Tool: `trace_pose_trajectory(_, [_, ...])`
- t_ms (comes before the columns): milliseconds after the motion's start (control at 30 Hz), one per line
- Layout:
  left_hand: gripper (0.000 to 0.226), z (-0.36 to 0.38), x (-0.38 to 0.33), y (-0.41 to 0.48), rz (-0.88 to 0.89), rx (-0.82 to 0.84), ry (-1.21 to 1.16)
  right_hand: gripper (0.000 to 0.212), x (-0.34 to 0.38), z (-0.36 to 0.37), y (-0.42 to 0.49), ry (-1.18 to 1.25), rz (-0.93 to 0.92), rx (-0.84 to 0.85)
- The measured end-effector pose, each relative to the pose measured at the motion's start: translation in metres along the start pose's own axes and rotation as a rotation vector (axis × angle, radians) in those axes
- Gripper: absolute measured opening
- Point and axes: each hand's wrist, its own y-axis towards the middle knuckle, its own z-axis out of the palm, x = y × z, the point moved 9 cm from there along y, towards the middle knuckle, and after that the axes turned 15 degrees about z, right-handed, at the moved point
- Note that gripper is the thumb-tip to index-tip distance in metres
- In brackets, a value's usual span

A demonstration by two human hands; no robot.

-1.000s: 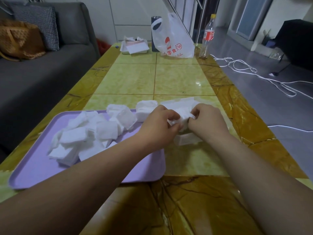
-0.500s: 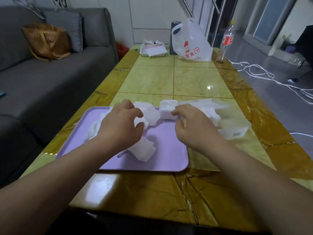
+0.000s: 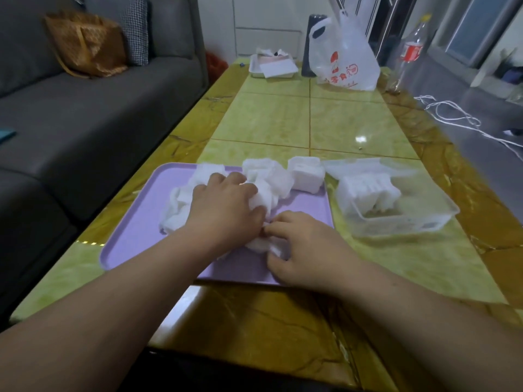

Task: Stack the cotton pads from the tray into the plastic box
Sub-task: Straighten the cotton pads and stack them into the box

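A lilac tray (image 3: 133, 244) lies on the yellow-green table and holds several loose white cotton pads (image 3: 271, 179). My left hand (image 3: 223, 205) lies over the heap in the tray's middle, its fingers curled around a bunch of pads. Just to its right, at the tray's near right part, my right hand (image 3: 305, 247) pinches a pad (image 3: 278, 248) with thumb and fingers. A neat block of pads (image 3: 307, 174) stands at the tray's far right corner. To the right of the tray sits the clear plastic box (image 3: 402, 224) with a row of pads (image 3: 368, 190) stacked inside.
At the table's far end stand a white plastic bag (image 3: 343, 55), a dark cylinder (image 3: 312, 38), a white foam tray (image 3: 271, 66) and a clear bottle (image 3: 409, 52). A grey sofa (image 3: 85, 114) runs along the left. White cord (image 3: 452, 117) lies on the floor to the right.
Both hands have left the plastic box and come left onto the tray. The right hand moved nearer to me and now pinches a pad beside the left hand.
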Motion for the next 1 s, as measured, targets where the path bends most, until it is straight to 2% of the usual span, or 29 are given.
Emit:
trace_pose_trajectory(100, [0.034, -0.004, -0.002, 0.003, 0.021, -0.066, -0.054, 0.047, -0.019, -0.01, 0.003, 0.021, 0.089, 0.021])
trace_pose_trajectory(167, [0.039, 0.002, 0.004, 0.003, 0.018, -0.033, -0.09, 0.05, -0.033, -0.015, 0.007, 0.046, 0.146, 0.056])
trace_pose_trajectory(233, [0.048, 0.005, 0.009, 0.003, 0.024, -0.032, -0.131, 0.041, -0.04, -0.016, 0.01, 0.039, 0.176, 0.086])
trace_pose_trajectory(367, [0.045, 0.0, 0.009, 0.005, 0.063, -0.108, -0.204, 0.055, -0.046, -0.015, 0.012, 0.143, 0.233, 0.131])
trace_pose_trajectory(500, [0.017, -0.007, 0.004, 0.003, 0.09, -0.199, -0.282, 0.031, -0.049, -0.011, 0.012, 0.255, 0.27, 0.146])
trace_pose_trajectory(600, [0.012, -0.014, 0.004, -0.001, 0.08, -0.278, -0.399, 0.023, -0.05, -0.011, 0.01, 0.335, 0.274, 0.138])
trace_pose_trajectory(733, [0.014, -0.023, 0.006, -0.008, 0.077, -0.383, -0.567, 0.018, -0.052, -0.015, 0.01, 0.471, 0.281, 0.081])
trace_pose_trajectory(867, [0.025, -0.025, 0.01, -0.014, 0.039, -0.439, -0.691, 0.026, -0.066, -0.019, 0.013, 0.579, 0.332, -0.004])
trace_pose_trajectory(1000, [0.029, -0.023, 0.009, -0.015, -0.021, -0.445, -0.866, 0.015, -0.072, -0.03, 0.013, 0.727, 0.34, -0.108])
